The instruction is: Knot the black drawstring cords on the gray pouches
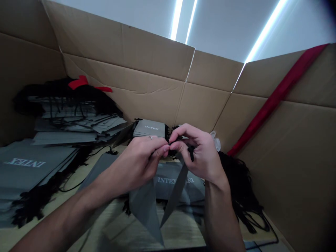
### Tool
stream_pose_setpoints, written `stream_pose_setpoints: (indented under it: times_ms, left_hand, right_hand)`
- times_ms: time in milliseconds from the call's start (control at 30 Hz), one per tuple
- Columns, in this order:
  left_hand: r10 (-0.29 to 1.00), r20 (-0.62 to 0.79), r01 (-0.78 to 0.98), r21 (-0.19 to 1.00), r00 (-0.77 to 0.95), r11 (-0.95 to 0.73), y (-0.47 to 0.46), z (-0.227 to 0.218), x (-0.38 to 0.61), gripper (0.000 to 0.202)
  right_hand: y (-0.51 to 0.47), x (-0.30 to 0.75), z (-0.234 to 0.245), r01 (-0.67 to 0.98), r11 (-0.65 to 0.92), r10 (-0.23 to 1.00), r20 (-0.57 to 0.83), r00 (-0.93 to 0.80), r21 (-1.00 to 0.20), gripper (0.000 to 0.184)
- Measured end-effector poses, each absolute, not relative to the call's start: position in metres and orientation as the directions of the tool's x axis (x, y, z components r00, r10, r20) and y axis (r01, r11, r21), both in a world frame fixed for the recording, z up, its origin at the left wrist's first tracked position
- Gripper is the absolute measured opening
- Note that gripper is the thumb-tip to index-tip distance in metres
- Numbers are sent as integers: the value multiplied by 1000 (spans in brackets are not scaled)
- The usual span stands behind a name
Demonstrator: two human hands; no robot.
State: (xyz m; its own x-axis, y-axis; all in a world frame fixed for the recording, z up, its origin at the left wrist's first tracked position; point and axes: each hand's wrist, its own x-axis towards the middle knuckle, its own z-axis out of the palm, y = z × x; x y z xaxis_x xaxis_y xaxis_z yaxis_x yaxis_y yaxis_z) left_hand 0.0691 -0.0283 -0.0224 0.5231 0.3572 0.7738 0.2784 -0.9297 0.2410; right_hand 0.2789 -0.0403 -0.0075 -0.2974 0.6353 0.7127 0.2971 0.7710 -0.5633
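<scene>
My left hand [139,157] and my right hand [199,150] meet in the middle of the view, their fingertips pinching together at a grey fabric bag [145,210]. The bag's folded corners hang down below both hands. A black cord [191,153] runs through my right fingers, and my left fingers also seem to hold part of it, though the exact grip is hidden. Beneath my hands lies another grey bag printed INTEX [168,180]. A small grey INTEX bag stack [148,128] sits just behind them.
Stacks of grey INTEX bags [26,168] with tangled black cords fill the left side. More black cords [238,185] lie at right. Tall cardboard panels [157,94] wall the light wooden table [170,231]. A red strap [278,94] crosses the right panel.
</scene>
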Motion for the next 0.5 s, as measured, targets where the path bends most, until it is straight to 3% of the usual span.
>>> stream_pose_setpoints:
  times_ms: [200, 433, 500]
  left_hand:
    - [304, 783, 306, 154, 542, -940, -33, -26, 72, 31]
    - [187, 797, 207, 79, 574, -975, -33, -29, 75, 28]
    - [184, 803, 212, 74, 567, -975, -35, -28, 76, 27]
  right_hand:
    - [-38, 281, -6, 213, 817, 577, 766, -284, -536, 20]
    - [-25, 294, -11, 21, 750, 623, 695, -359, -661, 8]
    - [-20, 295, -12, -34, 720, 635, 678, -371, -693, 14]
